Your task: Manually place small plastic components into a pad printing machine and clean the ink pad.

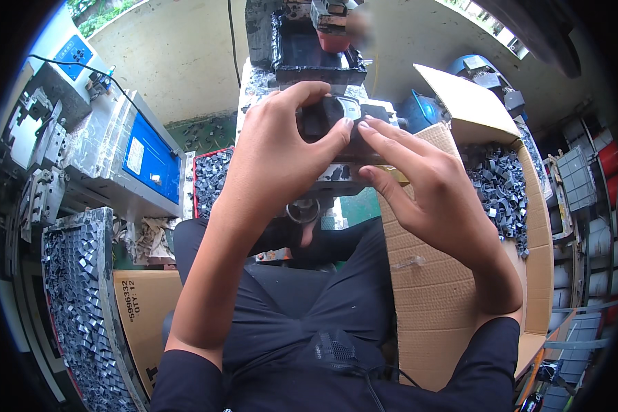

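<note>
Both my hands meet over a small dark plastic part (326, 118) held at a metal machine fixture (316, 65) in front of me. My left hand (275, 158) wraps around the part from the left, thumb on top. The fingertips of my right hand (419, 178) press on its right side, next to a lighter grey piece (348, 107). Much of the part is hidden behind my fingers. A metal ring (302, 211) hangs below the fixture, between my wrists.
An open cardboard box (460, 275) with several dark grey parts (501, 189) stands at my right. A red tray (209, 180) of similar parts and a blue machine box (150, 158) sit at the left. A large crate of grey parts (75, 302) is at lower left.
</note>
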`<action>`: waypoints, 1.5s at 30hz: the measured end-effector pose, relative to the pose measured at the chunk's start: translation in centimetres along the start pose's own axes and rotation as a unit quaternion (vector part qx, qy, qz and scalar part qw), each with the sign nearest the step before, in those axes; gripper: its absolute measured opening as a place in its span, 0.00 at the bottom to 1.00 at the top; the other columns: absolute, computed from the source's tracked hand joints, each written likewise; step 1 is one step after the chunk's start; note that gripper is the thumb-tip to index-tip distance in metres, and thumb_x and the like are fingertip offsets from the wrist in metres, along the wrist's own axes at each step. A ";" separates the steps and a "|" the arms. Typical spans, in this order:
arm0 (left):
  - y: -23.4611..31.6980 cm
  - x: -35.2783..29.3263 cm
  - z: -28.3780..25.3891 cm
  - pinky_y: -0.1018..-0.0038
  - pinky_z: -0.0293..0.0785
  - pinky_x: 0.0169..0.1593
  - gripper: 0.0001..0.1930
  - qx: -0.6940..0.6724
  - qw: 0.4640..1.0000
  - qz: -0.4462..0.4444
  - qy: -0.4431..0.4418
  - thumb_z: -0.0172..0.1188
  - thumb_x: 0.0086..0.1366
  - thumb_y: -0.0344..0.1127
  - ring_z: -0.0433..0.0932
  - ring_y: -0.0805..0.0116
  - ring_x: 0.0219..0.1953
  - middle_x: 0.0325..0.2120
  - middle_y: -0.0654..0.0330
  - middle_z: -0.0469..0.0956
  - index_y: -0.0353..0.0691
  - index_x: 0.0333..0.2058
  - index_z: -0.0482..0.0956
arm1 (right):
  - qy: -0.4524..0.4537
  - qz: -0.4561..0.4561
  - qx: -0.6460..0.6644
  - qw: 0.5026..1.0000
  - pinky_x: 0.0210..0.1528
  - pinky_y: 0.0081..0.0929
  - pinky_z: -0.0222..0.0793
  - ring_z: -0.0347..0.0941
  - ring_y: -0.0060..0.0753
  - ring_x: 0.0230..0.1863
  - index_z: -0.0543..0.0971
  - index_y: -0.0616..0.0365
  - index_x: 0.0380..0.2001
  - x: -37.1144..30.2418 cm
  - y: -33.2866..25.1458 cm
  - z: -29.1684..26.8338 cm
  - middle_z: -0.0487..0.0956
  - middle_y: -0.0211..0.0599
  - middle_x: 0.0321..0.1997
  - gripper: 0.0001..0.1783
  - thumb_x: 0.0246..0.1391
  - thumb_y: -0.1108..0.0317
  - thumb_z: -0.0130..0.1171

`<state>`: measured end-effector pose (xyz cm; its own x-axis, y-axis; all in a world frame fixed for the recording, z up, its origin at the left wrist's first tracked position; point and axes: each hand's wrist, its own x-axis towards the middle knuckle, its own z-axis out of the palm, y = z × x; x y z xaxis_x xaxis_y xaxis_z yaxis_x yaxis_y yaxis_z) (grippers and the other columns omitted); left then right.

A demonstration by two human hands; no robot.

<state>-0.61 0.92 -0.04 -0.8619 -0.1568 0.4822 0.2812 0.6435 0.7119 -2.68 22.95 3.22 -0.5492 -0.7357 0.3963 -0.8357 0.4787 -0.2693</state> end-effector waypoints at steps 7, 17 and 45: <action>0.0 0.0 0.0 0.65 0.78 0.59 0.26 0.000 1.000 -0.002 -0.002 0.73 0.62 0.43 0.87 0.58 0.52 0.46 0.47 0.88 0.31 0.54 0.84 | 0.000 0.000 0.000 1.000 0.65 0.44 0.75 0.79 0.58 0.64 0.79 0.65 0.62 0.0 0.0 0.0 0.80 0.59 0.64 0.25 0.65 0.68 0.66; 0.2 -0.1 -0.1 0.65 0.78 0.60 0.26 -0.009 1.000 -0.002 -0.003 0.73 0.62 0.42 0.87 0.57 0.53 0.47 0.47 0.88 0.31 0.53 0.84 | 0.001 -0.008 -0.004 1.000 0.65 0.45 0.74 0.78 0.59 0.64 0.79 0.66 0.62 0.0 0.0 0.0 0.80 0.59 0.64 0.25 0.65 0.68 0.66; -0.2 -0.1 0.2 0.66 0.81 0.56 0.25 0.007 1.000 0.016 0.011 0.74 0.63 0.42 0.87 0.59 0.52 0.45 0.49 0.88 0.34 0.54 0.85 | 0.003 -0.006 -0.002 1.000 0.63 0.43 0.75 0.79 0.59 0.63 0.79 0.67 0.62 0.0 -0.1 0.0 0.80 0.60 0.63 0.25 0.65 0.69 0.66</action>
<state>-0.65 1.01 -0.35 -0.8428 -0.1531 0.5161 0.3022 0.6587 0.6890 -2.60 22.94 3.21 -0.5389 -0.7387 0.4048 -0.8424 0.4717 -0.2605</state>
